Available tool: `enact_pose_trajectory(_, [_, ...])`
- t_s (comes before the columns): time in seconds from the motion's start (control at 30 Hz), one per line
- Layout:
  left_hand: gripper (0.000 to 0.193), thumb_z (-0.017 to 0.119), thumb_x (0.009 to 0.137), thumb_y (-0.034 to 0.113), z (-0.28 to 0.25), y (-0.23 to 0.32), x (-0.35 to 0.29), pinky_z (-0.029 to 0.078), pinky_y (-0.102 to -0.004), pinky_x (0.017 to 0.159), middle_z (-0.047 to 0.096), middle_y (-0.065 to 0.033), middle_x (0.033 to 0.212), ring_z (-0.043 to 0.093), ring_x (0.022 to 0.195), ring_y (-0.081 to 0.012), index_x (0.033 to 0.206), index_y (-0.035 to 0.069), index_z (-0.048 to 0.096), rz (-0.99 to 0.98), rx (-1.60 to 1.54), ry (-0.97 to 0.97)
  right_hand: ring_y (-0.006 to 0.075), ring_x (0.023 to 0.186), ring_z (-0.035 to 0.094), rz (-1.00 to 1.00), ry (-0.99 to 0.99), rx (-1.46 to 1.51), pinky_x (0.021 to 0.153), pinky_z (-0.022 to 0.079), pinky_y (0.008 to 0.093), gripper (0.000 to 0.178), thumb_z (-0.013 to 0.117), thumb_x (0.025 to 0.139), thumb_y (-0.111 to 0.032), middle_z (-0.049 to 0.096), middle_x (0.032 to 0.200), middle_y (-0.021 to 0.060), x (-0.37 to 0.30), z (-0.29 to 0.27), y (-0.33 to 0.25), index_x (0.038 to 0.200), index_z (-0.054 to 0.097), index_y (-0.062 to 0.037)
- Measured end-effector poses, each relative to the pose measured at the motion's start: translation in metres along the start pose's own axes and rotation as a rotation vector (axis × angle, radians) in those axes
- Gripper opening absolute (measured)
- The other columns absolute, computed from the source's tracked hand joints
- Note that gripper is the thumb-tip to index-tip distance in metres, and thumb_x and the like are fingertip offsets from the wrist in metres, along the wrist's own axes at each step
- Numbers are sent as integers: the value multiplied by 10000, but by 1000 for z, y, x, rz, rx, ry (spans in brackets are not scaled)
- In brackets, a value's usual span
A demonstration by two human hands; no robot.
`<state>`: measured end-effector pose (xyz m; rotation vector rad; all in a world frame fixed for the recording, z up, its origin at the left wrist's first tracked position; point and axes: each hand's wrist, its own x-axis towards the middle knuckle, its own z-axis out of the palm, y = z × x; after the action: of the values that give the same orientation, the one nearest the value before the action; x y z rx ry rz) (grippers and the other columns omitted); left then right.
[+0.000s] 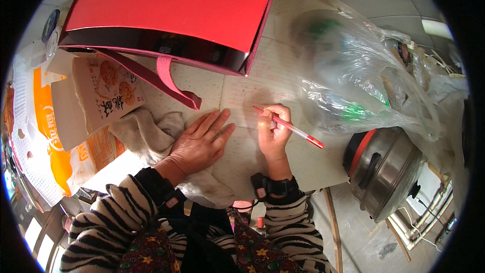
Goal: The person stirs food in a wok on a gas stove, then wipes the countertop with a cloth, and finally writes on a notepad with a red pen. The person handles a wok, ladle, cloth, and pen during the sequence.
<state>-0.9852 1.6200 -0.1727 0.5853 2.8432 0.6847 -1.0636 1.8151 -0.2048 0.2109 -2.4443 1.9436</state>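
Note:
My right hand point(274, 134) is closed around a red pen point(305, 137) with a clear barrel, its tip pointing up and left over a sheet of paper point(265, 83). Red handwriting covers part of that sheet, which lies under the pen and beside the plastic bag. Flat on the table's near part rests my left hand point(198, 141), fingers stretched out and holding nothing, at the left of the paper. Beneath its wrist is a crumpled grey cloth point(149, 134). Both wrists wear black bands.
A large red box point(166, 7) with a ribbon strap point(174, 85) stands at the back. On the left are a cardboard food carton point(96, 96) and orange-white packaging point(53, 131). A clear plastic bag point(343, 76) sits on the right, above a steel electric pot point(386, 167).

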Motion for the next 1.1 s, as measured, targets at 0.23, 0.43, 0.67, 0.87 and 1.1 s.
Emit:
enact_pose_trajectory(0.23, [420,604,794,151,-1,3,9,352,-384,1112,474,-179,1421,470,1299,-270,1180,-13,588,125,104,67,88,739,530,33,-50,-53,670,473,248,104,566,884,3,573,853,44,-3,-2,2,975,516,-9])
enact_pose_trajectory(0.43, [365,577,774,126,0,8,22,383,-379,1086,496,-150,1408,515,1242,-249,1114,-3,605,128,167,72,98,692,531,118,-92,-32,619,469,261,105,573,882,-9,582,822,48,-2,-3,-3,975,523,-15])
enact_pose_trajectory(0.67, [508,601,765,172,4,12,29,365,-367,1088,503,-45,1405,502,1209,-197,1265,82,591,87,188,85,137,630,531,-74,-112,-126,571,462,278,115,599,865,-25,592,791,78,4,-1,-11,961,537,-8])
enact_pose_trajectory(0.87, [493,621,758,177,10,9,27,364,-360,1087,467,-33,1429,470,1227,-184,1245,101,602,74,125,90,187,631,561,-122,-146,-215,584,477,302,126,608,882,-64,615,804,106,4,0,-10,966,531,-11])
enact_pose_trajectory(1.1, [473,615,769,202,11,6,25,361,-358,1089,438,-49,1456,447,1244,-194,1233,109,612,88,150,122,225,550,553,-197,-100,-246,514,458,338,116,617,872,-59,594,745,104,8,6,-12,957,548,-22])
